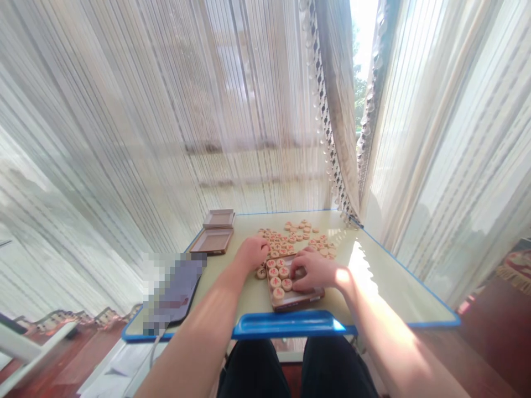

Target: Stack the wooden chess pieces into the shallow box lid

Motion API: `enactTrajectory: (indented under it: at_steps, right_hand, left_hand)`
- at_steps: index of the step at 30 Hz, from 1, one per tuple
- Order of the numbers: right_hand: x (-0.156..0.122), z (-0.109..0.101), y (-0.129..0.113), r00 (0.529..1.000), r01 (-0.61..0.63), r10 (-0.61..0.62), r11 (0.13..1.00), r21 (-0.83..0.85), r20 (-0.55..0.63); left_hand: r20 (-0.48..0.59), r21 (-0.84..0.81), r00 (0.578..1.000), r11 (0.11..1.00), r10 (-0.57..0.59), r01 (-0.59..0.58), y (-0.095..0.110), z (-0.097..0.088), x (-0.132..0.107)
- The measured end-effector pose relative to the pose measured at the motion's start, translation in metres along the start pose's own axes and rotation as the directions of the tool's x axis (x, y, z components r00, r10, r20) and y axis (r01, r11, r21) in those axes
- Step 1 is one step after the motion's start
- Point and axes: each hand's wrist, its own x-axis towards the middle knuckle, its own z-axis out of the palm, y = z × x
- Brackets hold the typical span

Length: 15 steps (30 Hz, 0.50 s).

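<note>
Over the right side of a small shallow box (295, 304), my right hand (313, 269) has its fingers bent, with thumb and fingertips against a Chinese chess piece (287, 284). Several round wooden pieces with red characters lie in rows at the box's left side. My left hand (253, 252) is curled closed just beyond the box's left corner, at the near edge of a spread of loose Chinese chess pieces (286, 239). What its fingertips hold, if anything, is hidden. One piece with a dark character (261, 273) lies outside the box, below my left hand.
An open shallow box tray (211, 241) and a similar one (219, 218) behind it lie at the table's back left. A partly blurred tablet-like device (180, 293) with a cable rests at the left edge. The pale table (390, 293) has a blue rim and front trough (290, 324). Curtains hang behind.
</note>
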Motion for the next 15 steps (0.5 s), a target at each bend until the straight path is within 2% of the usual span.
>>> enactTrajectory:
  at_steps: [15]
  right_hand:
    - [0.0022, -0.0024, 0.0017, 1.0, 0.019, -0.019, 0.999, -0.033, 0.01]
  left_hand:
    - [0.017, 0.04, 0.999, 0.998, 0.045, -0.046, 0.0005, -0.0012, 0.0008]
